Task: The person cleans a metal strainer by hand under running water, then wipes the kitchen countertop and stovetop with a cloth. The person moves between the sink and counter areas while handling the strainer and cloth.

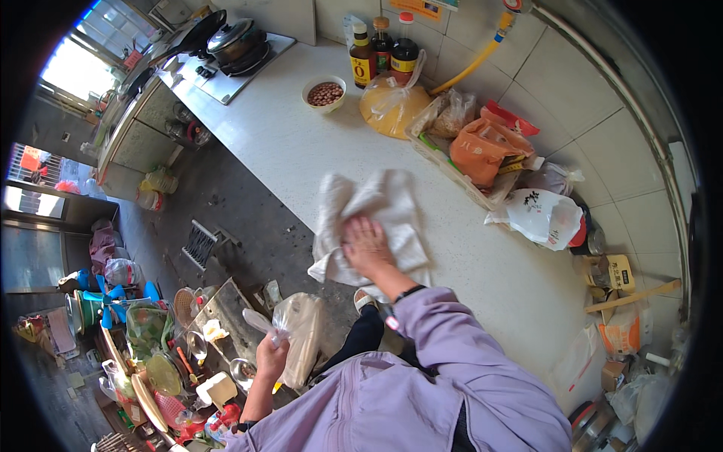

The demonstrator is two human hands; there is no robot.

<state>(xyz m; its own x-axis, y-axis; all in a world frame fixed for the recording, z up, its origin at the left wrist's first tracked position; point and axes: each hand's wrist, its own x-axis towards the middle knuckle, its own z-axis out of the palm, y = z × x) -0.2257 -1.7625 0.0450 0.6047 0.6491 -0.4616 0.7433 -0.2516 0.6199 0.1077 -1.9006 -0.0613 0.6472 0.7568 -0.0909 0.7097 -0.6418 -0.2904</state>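
Observation:
A crumpled white cloth (395,198) lies on the pale speckled countertop (271,135), part of it draped over the front edge. My right hand (366,244) rests flat on top of this cloth, palm down, fingers slightly spread. Away from the counter, at lower left, my left hand (273,353) grips the gathered neck of a clear plastic bag (302,339). The bag hangs beside my legs and holds something pale that I cannot make out.
A bowl of reddish-brown nuts or beans (324,94), sauce bottles (361,56) and a bag of yellow grain or flour (392,107) stand near the wall. A plastic basket (452,169) holds packets. Beyond is a gas stove (248,62); a small stool (200,244) stands on the floor.

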